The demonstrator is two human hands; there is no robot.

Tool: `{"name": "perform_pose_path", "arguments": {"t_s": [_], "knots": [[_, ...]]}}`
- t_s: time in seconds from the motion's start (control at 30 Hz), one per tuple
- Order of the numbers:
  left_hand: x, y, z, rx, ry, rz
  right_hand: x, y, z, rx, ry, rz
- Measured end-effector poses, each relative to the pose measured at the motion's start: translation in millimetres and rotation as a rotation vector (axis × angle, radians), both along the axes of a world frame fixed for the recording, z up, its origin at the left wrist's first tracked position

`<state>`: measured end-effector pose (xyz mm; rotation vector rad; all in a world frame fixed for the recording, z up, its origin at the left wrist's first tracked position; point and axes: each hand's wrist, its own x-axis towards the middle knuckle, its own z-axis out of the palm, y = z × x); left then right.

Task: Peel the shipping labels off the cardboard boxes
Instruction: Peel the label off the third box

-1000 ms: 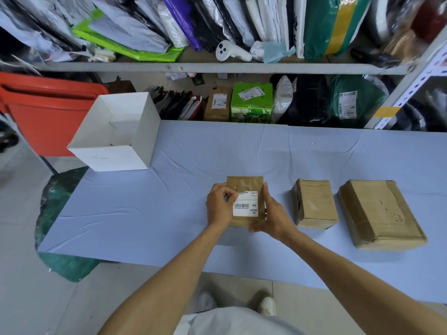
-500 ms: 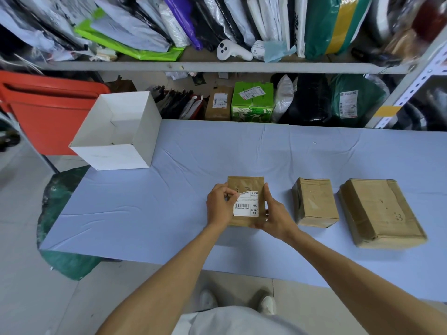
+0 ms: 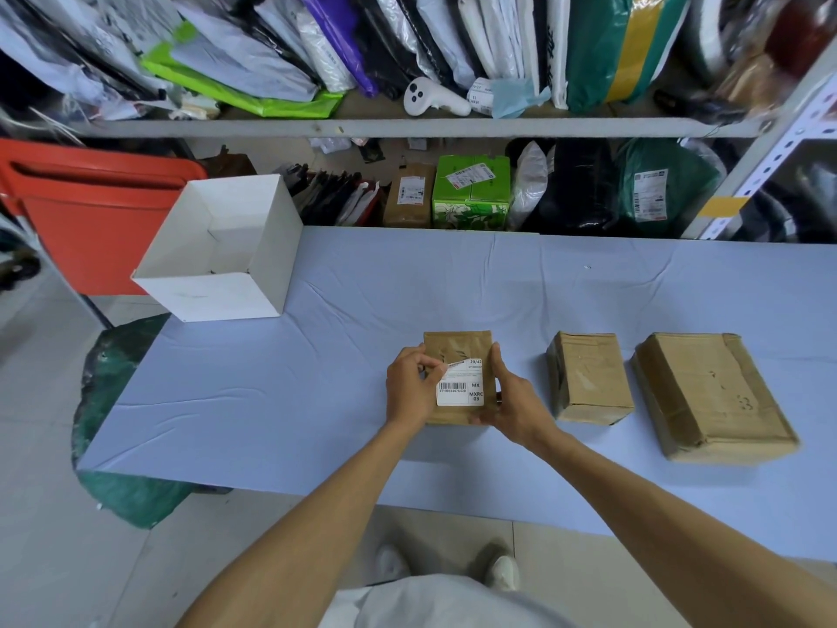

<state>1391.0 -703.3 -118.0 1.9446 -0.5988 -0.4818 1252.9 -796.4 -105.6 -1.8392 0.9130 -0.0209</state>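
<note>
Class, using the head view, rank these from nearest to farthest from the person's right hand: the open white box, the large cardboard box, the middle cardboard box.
1. the middle cardboard box, on the table just to the right of the right hand.
2. the large cardboard box, farther right on the table.
3. the open white box, at the table's far left corner.

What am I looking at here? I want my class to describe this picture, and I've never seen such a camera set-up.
No machine here: a person wears one camera on the head, looking down at their own bare arms. The left hand pinches a corner of the white shipping label with its fingers, while the right hand holds the small cardboard box it sticks to. On the blue-covered table lie a medium brown box, a larger brown box, neither showing a label, and an open white box.
</note>
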Motion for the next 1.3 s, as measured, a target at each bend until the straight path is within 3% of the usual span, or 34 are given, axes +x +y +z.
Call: {"name": "perform_pose_path", "arguments": {"t_s": [0.47, 1.0, 1.3], "knots": [[0.0, -0.5, 1.3, 0.001, 0.020, -0.005, -0.5, -5.9, -10.7, -0.063, -0.032, 0.044], [-0.6, -0.5, 5.3, 0.029, 0.026, 0.012, 2.8, -6.6, -12.7, 0.074, -0.105, -0.033], [-1.8, -1.1, 7.1, 0.030, 0.036, 0.006, 1.2, -4.3, -9.7, -0.003, -0.049, -0.001]]}}
